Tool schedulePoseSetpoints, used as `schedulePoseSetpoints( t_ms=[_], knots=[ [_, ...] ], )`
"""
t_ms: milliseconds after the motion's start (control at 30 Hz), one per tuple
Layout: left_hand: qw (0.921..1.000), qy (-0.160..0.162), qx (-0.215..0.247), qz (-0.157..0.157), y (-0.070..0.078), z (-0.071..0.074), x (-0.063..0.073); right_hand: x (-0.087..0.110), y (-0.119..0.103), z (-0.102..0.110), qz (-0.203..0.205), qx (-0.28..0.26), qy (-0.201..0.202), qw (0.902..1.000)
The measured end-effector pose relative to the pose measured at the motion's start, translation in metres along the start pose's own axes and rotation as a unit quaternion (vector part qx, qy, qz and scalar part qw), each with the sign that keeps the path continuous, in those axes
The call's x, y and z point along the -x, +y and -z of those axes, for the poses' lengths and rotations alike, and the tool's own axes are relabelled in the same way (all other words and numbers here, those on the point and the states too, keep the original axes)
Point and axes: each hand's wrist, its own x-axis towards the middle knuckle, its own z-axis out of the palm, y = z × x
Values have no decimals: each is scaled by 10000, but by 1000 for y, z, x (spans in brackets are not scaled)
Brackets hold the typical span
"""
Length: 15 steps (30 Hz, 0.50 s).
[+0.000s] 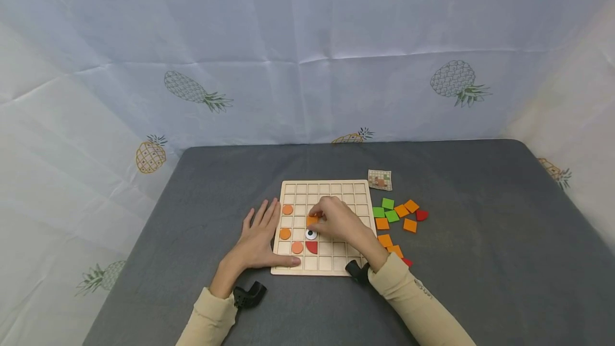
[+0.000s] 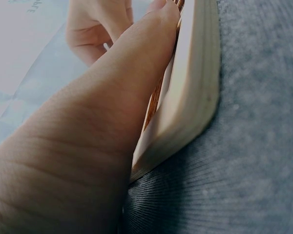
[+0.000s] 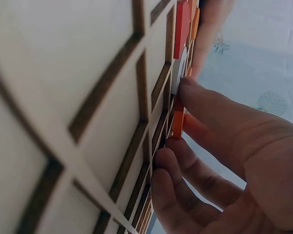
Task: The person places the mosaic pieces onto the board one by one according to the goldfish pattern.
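Observation:
A wooden grid board (image 1: 339,264) lies on the table, with orange round pieces (image 1: 285,234), a red quarter-round piece (image 1: 312,248) and a white eye piece (image 1: 311,234) in its cells. My right hand (image 1: 340,220) pinches an orange square tile (image 1: 312,220) at a cell just above the eye piece; in the right wrist view, thumb and fingers hold the orange tile (image 3: 178,119) at the board's surface. Fingers spread, my left hand (image 1: 259,240) rests along the board's left edge, its thumb over the lower left corner. The left wrist view shows that thumb on the board's rim (image 2: 185,97).
Loose orange tiles (image 1: 410,225), green tiles (image 1: 392,215) and red pieces (image 1: 421,215) lie right of the board, some close to the right forearm. A small pattern card (image 1: 380,180) lies by the upper right corner. A pineapple-print cloth (image 1: 307,95) hangs behind the grey table (image 1: 230,175).

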Motion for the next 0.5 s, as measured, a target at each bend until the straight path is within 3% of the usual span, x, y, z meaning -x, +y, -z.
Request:
schedulePoseSetpoints(
  t_ms=[500],
  knots=[
    [10000, 26, -5, -25, 1, 0, 1, 4, 1, 2, -148, -26, -95, 9998]
  ],
)
